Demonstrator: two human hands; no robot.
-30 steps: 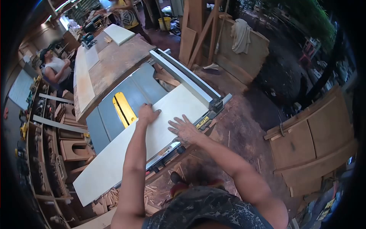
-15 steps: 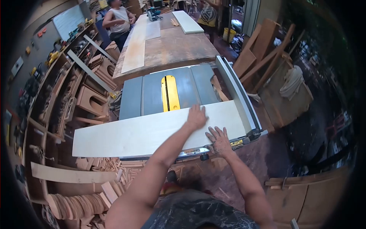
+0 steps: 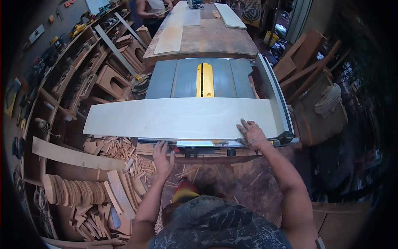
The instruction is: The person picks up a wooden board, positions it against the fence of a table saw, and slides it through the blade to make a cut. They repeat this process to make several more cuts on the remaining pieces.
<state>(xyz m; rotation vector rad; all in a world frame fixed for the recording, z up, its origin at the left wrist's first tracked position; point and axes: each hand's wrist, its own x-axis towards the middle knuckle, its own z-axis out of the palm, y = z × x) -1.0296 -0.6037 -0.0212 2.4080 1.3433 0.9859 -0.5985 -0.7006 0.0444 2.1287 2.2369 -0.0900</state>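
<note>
A long pale board (image 3: 178,118) lies crosswise on the table saw (image 3: 163,81), its right end against the metal fence (image 3: 275,91). My right hand (image 3: 253,136) rests on the board's near right corner, fingers spread over its face and thumb by the front edge. Just below the saw's front rail (image 3: 199,144) is my left hand (image 3: 163,159), fingers stretched out near a red part (image 3: 174,148) under the rail. Beyond the board shows the yellow throat plate (image 3: 205,81) with its dark slot.
A large worktable (image 3: 224,39) stands behind the saw, bearing a white panel (image 3: 230,16) and a power tool (image 3: 195,4). At the far left stands a person (image 3: 153,10). Wood offcuts (image 3: 112,151) and stacked curved pieces (image 3: 74,191) lie to my left; planks (image 3: 304,52) lean at right.
My left hand has left the board and moved down and left to the saw's front rail. My right hand stays on the board. The whole view has shifted.
</note>
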